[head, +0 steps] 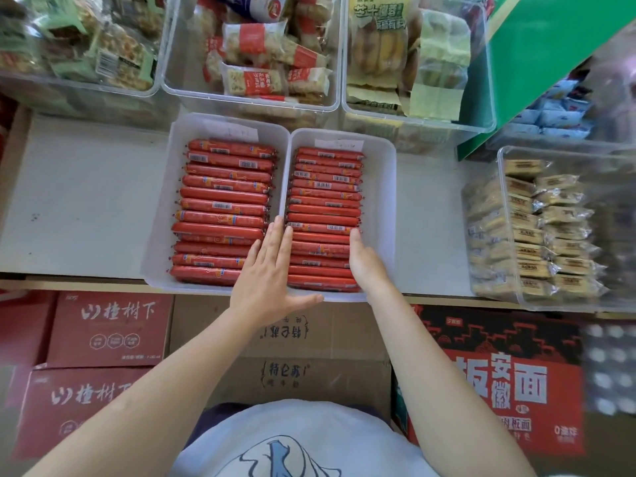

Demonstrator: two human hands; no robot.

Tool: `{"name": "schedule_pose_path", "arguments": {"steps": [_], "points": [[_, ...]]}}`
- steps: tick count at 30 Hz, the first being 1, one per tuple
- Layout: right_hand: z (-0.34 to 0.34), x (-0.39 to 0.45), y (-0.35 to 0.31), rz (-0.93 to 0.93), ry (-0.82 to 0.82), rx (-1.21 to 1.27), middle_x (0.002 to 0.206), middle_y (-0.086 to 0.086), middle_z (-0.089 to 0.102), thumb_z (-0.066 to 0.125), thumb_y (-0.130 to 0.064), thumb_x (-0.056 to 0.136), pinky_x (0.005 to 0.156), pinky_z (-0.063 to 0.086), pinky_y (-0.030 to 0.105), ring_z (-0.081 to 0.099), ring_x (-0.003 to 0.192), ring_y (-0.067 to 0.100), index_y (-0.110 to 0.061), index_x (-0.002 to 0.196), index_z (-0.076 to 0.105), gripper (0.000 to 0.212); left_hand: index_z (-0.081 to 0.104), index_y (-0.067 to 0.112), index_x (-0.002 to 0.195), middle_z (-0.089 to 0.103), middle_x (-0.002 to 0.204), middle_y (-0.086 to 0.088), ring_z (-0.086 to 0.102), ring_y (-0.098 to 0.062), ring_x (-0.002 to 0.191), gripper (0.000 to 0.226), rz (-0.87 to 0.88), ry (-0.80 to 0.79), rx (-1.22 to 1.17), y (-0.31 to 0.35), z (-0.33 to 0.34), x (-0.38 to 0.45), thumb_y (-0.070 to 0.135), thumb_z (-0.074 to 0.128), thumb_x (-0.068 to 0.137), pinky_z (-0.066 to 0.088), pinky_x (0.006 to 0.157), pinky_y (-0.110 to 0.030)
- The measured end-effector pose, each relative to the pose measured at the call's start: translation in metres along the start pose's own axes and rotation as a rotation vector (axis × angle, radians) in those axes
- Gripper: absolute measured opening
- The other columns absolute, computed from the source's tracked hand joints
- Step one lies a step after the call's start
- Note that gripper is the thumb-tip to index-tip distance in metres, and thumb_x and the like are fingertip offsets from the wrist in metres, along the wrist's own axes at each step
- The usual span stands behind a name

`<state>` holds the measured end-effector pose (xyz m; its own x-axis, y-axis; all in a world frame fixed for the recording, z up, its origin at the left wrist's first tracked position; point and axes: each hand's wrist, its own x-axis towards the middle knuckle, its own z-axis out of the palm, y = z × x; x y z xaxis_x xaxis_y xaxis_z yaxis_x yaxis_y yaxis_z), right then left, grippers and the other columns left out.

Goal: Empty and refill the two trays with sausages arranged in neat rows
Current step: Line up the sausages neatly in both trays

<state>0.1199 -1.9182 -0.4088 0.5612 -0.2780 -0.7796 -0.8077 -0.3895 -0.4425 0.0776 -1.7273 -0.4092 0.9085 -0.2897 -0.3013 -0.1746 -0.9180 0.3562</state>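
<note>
Both hands flat, fingers straight: left [272,270] pressing where the two trays [382,215] meet, right [363,259] against sausage [320,215] ends, gripping nothing.

Right tray's [380,187] near sausages [320,249] under hands [272,270].

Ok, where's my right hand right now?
In the head view, your right hand lies along the sausages' right ends, inside the right tray.
</note>
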Motion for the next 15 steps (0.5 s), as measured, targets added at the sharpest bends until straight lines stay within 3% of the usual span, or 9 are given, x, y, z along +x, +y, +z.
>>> {"name": "schedule_pose_path", "arguments": {"steps": [3, 8, 12, 15], "points": [[-0.002, -0.011, -0.005, -0.034, -0.118, -0.020, 0.145, 0.003, 0.052, 0.010, -0.106, 0.050, 0.112, 0.038, 0.050, 0.049, 0.132, 0.025, -0.024, 0.146, 0.044, 0.131, -0.022, 0.013, 0.154, -0.037, 0.158, -0.001, -0.024, -0.014, 0.149, 0.131, 0.001, 0.006, 0.003, 0.000, 0.000, -0.001, 0.095, 0.035, 0.069, 0.005, 0.125, -0.043], [-0.012, -0.024, -0.002, 0.013, -0.024, -0.074, 0.159, 0.009, 0.029, 0.017, -0.085, 0.085, 0.114, 0.030, 0.047, 0.032, 0.144, 0.030, -0.011, 0.156, 0.020, 0.102, -0.021, 0.012, 0.155, -0.037, 0.158, -0.001, -0.025, -0.013, 0.149, 0.132, 0.000, 0.002, 0.009, 0.002, -0.003, -0.001, 0.096, 0.034, 0.069, 0.005, 0.125, -0.042], [-0.008, -0.032, -0.005, 0.035, -0.030, -0.258, 0.157, 0.013, 0.033, 0.021, -0.081, 0.088, 0.107, 0.037, 0.045, 0.039, 0.140, 0.033, -0.005, 0.156, 0.006, 0.104, -0.020, 0.011, 0.155, -0.036, 0.159, -0.002, -0.025, -0.014, 0.149, 0.133, 0.000, 0.000, 0.019, 0.004, -0.005, -0.002, 0.097, 0.033, 0.069, 0.003, 0.125, -0.041], [0.001, -0.035, -0.006, 0.018, -0.075, -0.324, 0.149, 0.011, 0.045, 0.025, -0.087, 0.082, 0.092, 0.043, 0.040, 0.049, 0.130, 0.031, -0.004, 0.154, 0.018, 0.110, -0.021, 0.011, 0.155, -0.037, 0.158, -0.003, -0.026, -0.014, 0.149, 0.132, -0.001, 0.006, 0.034, 0.004, -0.005, -0.002, 0.097, 0.031, 0.069, 0.002, 0.125, -0.040]]}}
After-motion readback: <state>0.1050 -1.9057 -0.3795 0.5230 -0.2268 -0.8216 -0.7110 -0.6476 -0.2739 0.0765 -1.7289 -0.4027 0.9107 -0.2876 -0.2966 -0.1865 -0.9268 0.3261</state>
